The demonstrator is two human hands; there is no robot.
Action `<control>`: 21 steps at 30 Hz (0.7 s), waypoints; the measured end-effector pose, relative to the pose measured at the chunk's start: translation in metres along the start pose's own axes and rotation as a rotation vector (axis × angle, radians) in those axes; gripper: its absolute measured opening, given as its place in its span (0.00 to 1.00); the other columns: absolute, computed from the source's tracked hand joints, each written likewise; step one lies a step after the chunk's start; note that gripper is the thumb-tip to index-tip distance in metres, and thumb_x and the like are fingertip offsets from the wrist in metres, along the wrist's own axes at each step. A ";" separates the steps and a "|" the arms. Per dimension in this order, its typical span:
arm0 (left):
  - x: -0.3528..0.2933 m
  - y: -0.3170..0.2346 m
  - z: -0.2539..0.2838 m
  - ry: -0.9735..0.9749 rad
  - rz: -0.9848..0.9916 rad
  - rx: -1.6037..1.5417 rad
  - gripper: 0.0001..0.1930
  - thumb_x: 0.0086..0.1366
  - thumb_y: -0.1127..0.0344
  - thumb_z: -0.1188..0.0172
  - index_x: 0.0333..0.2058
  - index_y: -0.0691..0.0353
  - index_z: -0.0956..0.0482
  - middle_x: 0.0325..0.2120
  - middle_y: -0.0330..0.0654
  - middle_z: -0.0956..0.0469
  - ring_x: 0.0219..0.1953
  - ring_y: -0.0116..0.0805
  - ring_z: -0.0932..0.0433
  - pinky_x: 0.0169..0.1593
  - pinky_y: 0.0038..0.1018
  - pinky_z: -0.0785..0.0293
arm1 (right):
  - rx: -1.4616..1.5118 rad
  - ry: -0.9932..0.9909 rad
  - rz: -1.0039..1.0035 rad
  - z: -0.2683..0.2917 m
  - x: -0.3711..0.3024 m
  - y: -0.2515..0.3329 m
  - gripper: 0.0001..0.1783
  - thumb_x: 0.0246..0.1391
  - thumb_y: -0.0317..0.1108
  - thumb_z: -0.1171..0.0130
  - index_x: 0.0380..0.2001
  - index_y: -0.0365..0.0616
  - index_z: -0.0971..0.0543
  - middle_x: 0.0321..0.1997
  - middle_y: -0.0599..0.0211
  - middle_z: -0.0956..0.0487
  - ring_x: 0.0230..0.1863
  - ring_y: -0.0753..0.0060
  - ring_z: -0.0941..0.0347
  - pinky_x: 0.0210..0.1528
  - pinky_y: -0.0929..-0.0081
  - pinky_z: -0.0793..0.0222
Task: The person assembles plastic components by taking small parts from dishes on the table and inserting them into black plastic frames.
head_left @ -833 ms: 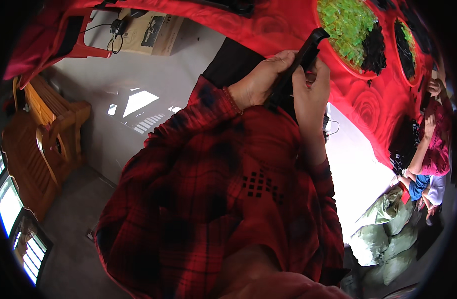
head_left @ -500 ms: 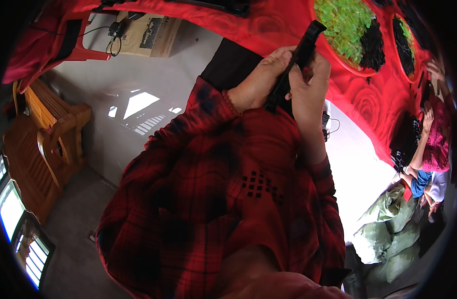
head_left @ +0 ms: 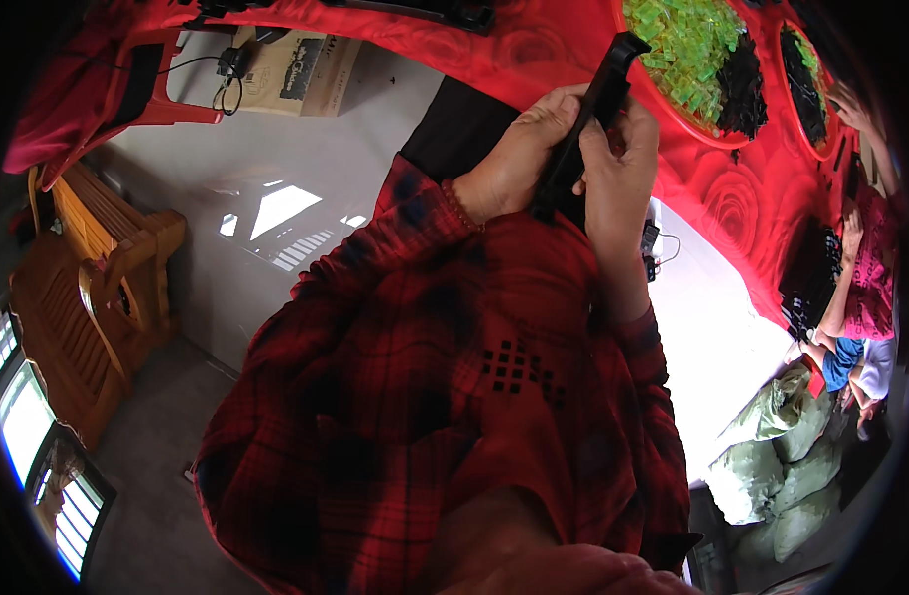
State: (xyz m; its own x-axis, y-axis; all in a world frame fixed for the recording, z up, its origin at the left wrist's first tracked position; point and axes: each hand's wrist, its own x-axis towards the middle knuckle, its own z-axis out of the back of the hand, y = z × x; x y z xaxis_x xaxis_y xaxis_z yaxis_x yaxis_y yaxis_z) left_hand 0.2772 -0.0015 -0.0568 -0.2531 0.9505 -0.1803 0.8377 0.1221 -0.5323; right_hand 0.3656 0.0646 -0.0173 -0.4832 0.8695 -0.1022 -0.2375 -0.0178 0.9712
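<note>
Both hands are closed on a long, narrow black plastic part [head_left: 610, 81] with a hooked far end, held slanting in front of my body. My left hand [head_left: 519, 159] grips it from the left, thumb along its side. On the right, my right hand [head_left: 618, 169] presses its thumb against the part, with the fingers curled behind. The lower end of the part lies close to my shirt. Whether a smaller piece is between my right fingers is hidden. Beyond my hands, an orange-red basin [head_left: 684, 129] holds yellow-green translucent pieces [head_left: 678, 59] and black pieces [head_left: 742, 99].
A smaller basin [head_left: 807, 149] stands farther right on the red rose-patterned cloth [head_left: 732, 198]. Another person's hand [head_left: 851, 233] and arms are at the right edge. Pale sacks [head_left: 747, 481] lie lower right. At left are a wooden chair [head_left: 88, 297], red chair [head_left: 162, 99] and cardboard box [head_left: 321, 74].
My hands keep their hold on the black part, which has shifted very slightly. At the right edge, the other person's upper hand has moved toward the smaller basin.
</note>
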 end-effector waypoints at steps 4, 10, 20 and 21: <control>-0.002 -0.001 -0.002 -0.036 -0.036 0.186 0.21 0.77 0.55 0.60 0.60 0.59 0.33 0.33 0.36 0.25 0.24 0.25 0.27 0.24 0.21 0.29 | 0.130 0.092 -0.140 0.002 0.001 0.002 0.12 0.57 0.25 0.43 0.43 0.34 0.31 0.31 0.62 0.24 0.15 0.82 0.32 0.13 0.84 0.36; -0.005 0.004 -0.002 -0.036 -0.113 0.401 0.19 0.77 0.58 0.60 0.61 0.58 0.34 0.30 0.36 0.26 0.22 0.25 0.27 0.25 0.20 0.29 | 0.244 0.148 -0.084 0.009 0.002 -0.001 0.08 0.58 0.24 0.45 0.39 0.35 0.32 0.26 0.64 0.26 0.14 0.81 0.32 0.13 0.82 0.34; 0.002 -0.007 -0.001 0.005 0.129 -0.057 0.19 0.77 0.56 0.63 0.60 0.56 0.35 0.34 0.41 0.23 0.26 0.30 0.22 0.26 0.24 0.22 | 0.180 0.192 -0.125 0.020 0.001 0.012 0.16 0.60 0.26 0.46 0.51 0.31 0.29 0.32 0.66 0.24 0.21 0.82 0.30 0.19 0.82 0.32; 0.003 -0.008 0.004 0.015 0.176 -0.132 0.20 0.77 0.55 0.63 0.60 0.57 0.36 0.35 0.42 0.24 0.28 0.32 0.20 0.29 0.28 0.19 | 0.248 0.240 -0.131 0.022 0.001 0.013 0.19 0.61 0.26 0.47 0.55 0.32 0.30 0.36 0.67 0.24 0.27 0.82 0.29 0.27 0.82 0.31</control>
State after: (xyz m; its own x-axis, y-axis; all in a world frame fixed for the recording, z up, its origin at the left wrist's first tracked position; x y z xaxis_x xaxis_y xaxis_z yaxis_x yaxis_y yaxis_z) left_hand 0.2677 -0.0006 -0.0567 -0.0906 0.9646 -0.2477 0.9245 -0.0110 -0.3809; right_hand 0.3804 0.0764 -0.0003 -0.6529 0.7156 -0.2482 -0.1133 0.2317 0.9662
